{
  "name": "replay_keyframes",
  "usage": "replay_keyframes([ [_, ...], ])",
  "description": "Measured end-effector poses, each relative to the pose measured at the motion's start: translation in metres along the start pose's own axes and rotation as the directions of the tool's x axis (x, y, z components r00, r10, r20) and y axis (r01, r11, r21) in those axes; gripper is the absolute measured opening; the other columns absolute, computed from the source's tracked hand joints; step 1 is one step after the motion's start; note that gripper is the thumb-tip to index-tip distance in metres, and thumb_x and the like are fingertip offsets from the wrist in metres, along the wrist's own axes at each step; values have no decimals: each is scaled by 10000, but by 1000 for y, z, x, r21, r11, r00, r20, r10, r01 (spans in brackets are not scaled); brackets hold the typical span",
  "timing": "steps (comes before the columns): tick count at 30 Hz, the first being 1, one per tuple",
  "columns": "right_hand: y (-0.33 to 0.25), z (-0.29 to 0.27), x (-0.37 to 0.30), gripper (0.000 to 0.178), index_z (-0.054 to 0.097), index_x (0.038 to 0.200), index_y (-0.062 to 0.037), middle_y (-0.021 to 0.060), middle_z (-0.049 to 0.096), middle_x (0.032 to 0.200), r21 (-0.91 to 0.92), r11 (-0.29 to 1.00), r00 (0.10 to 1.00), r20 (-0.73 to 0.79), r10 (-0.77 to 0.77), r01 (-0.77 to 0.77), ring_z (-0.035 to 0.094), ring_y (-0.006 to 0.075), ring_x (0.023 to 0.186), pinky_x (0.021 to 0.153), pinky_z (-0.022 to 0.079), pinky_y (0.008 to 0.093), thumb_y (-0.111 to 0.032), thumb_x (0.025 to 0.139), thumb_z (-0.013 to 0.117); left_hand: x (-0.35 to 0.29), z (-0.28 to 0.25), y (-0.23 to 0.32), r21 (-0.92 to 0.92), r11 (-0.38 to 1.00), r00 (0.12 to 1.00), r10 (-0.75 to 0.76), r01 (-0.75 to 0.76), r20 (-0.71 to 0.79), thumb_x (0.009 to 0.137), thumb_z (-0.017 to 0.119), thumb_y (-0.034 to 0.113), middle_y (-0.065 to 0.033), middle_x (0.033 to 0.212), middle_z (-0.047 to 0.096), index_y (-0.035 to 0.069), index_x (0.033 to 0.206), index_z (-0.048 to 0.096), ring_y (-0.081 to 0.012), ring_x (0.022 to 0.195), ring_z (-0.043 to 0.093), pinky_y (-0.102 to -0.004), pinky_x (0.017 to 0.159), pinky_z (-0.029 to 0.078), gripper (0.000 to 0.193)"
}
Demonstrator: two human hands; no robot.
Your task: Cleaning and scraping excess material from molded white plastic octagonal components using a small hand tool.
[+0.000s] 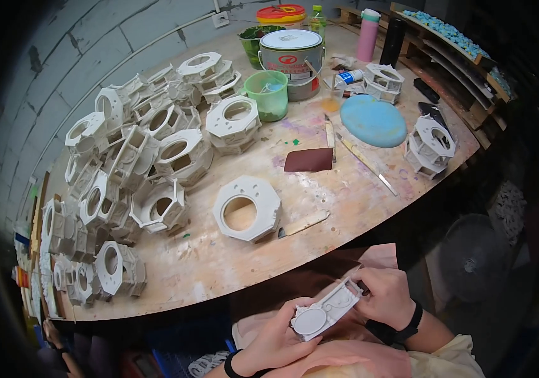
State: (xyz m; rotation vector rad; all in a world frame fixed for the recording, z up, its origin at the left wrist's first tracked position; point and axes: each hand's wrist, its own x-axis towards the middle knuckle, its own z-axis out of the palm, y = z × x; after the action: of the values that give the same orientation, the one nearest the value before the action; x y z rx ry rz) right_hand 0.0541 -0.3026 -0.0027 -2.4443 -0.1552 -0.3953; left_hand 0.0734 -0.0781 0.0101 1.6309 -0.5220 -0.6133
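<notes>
Over my lap, beyond the table's near edge, I hold a white octagonal casting [336, 312] turned on its side. Its smooth oval panel and scrollwork face up. My left hand [276, 343] is closed around the oval end. At the other end my right hand [386, 297] is closed, its curled fingers against the rim; a dark patch shows at the fingertips, and I cannot make out what they grip. On the table, nearest to my hands, lie another white octagonal casting [260, 222] with a round hole and a pale-handled knife [305, 223].
A pile of white castings [175, 148] covers the table's left side. Brown sandpaper [308, 160], a light-handled tool [367, 165] and a blue disc [373, 120] lie mid-right. Behind stand a green cup [266, 97], a metal can [301, 88] and a pink bottle [368, 38].
</notes>
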Motion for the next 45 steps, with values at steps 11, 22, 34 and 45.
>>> replay_keyframes([
  [11,-8,-10,4,174,588,744,-69,91,561,592,-32,999,999,-3,-34,34,569,259,510,464,430,337,-138,658,722,-1,0,6,-44,999,997,-12,15,71,791,690,50,-108,1128,537,-10,1270,369,-136,1025,520,-268,875,430,580],
  [22,-8,-17,5,231,597,732,-74,62,561,567,-12,998,998,-7,-57,57,573,225,486,456,439,309,-177,619,771,-1,-3,-13,-289,947,990,-126,139,64,778,703,47,-67,1113,553,-3,1258,402,-124,1008,539,-259,889,426,569],
  [34,-1,-34,4,360,598,794,-73,30,592,640,119,990,992,107,66,-78,602,156,540,491,469,254,-255,584,828,7,-6,-13,-566,771,957,-246,290,154,781,652,-64,-69,1116,553,-3,1306,355,-123,974,563,-280,880,471,607],
  [45,10,-43,-9,333,610,851,-48,57,623,781,218,959,975,167,147,-182,600,178,571,508,477,268,-203,624,797,24,5,-11,-547,803,968,-145,235,203,782,668,-22,-74,1128,563,-5,1303,363,-121,1008,554,-285,919,437,603],
])
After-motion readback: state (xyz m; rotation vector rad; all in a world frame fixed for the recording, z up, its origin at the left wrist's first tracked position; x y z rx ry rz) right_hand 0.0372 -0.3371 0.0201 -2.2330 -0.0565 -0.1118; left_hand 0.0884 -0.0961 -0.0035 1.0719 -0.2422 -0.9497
